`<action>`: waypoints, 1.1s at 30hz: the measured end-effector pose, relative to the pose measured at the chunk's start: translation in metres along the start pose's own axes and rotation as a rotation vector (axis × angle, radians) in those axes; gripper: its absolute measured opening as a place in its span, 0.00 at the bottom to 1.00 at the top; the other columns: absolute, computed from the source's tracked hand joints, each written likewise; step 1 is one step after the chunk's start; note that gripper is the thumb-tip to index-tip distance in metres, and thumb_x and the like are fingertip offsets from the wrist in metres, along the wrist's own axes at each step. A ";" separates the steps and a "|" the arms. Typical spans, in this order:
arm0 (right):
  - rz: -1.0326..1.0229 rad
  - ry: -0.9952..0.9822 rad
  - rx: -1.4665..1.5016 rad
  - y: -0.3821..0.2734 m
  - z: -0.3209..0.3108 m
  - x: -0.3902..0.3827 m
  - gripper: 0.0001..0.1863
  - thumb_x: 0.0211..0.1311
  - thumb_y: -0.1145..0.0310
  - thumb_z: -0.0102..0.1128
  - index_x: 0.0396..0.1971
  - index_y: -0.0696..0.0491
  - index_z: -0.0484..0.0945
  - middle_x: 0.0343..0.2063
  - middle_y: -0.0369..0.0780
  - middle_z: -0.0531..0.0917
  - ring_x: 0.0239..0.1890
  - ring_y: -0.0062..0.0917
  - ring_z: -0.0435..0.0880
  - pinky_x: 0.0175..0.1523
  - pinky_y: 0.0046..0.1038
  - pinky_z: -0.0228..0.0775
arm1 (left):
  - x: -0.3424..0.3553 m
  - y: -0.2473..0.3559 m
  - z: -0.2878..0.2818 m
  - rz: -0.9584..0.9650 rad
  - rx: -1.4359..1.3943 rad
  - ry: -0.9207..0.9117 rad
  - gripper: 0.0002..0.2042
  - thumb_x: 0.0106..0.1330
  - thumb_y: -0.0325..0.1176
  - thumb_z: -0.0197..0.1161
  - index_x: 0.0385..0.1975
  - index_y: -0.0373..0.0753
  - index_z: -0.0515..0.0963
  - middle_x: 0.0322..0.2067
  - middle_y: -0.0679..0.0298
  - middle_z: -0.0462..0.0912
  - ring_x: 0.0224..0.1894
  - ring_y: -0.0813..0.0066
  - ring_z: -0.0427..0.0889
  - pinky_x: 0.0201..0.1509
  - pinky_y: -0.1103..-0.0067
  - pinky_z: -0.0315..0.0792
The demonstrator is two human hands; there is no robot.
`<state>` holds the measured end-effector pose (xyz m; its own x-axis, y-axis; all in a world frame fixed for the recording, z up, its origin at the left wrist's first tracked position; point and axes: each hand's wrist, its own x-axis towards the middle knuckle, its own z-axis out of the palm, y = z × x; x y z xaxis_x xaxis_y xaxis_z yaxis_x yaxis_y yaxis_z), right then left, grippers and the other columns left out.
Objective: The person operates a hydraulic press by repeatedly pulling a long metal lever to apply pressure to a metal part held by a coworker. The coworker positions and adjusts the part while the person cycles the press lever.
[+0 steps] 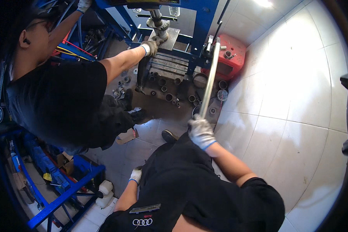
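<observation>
Fingers of the right hand [202, 133], gloved in white with a grey palm, are wrapped round the lower end of a long metal bar [210, 79], clamped on it. The left hand [136, 174], also gloved, is low beside the person's left thigh; its fingers are mostly hidden, so I cannot tell whether they are apart or together. Both forearms come out of a black shirt [162, 189].

To the left of that hand, near the bottom edge, a white jug [104, 193] is on the floor next to a blue metal rack [67, 195] with tools on it. A small cardboard box [127, 136] lies farther forward, near the feet of a co-worker [62, 100] in black.

Beyond, metal rings [169, 97] of several sizes are scattered over the dark floor. The bar slants up past them, its far end beside a blue press frame [199, 29] and in front of a red container [236, 56] by the tiled wall [266, 127].

Inside the frame, a metal part [161, 33] stands on a flat plate [174, 38]. One gloved hand of the co-worker [151, 47] is at the base of that part; the other [84, 5] is raised at the top edge.
</observation>
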<state>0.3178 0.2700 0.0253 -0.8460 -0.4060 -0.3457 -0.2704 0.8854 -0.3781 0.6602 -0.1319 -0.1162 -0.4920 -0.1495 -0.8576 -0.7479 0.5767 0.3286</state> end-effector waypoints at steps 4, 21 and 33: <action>0.761 -0.090 0.227 0.033 0.137 0.040 0.14 0.67 0.61 0.53 0.49 0.44 0.81 0.45 0.53 0.83 0.49 0.49 0.85 0.53 0.47 0.79 | -0.015 0.015 -0.010 -0.080 -0.002 0.035 0.17 0.71 0.40 0.61 0.53 0.37 0.83 0.47 0.54 0.88 0.48 0.61 0.86 0.53 0.71 0.77; -0.350 -0.119 0.474 0.033 -0.095 0.005 0.12 0.61 0.68 0.63 0.45 0.50 0.83 0.46 0.44 0.82 0.44 0.36 0.86 0.51 0.34 0.80 | -0.012 0.040 -0.007 -0.025 -0.082 0.075 0.17 0.71 0.39 0.58 0.51 0.34 0.83 0.49 0.53 0.87 0.54 0.57 0.84 0.57 0.70 0.75; -0.153 -0.381 -0.094 0.035 0.030 0.025 0.15 0.70 0.63 0.52 0.49 0.53 0.79 0.45 0.51 0.84 0.49 0.44 0.86 0.54 0.41 0.79 | -0.034 0.036 -0.029 -0.147 -0.404 0.160 0.10 0.69 0.34 0.62 0.44 0.37 0.84 0.35 0.57 0.86 0.32 0.65 0.85 0.37 0.69 0.80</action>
<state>0.3010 0.2840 -0.0224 -0.5668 -0.5734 -0.5915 -0.4351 0.8181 -0.3761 0.6369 -0.1296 -0.0639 -0.4065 -0.3467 -0.8453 -0.9132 0.1853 0.3631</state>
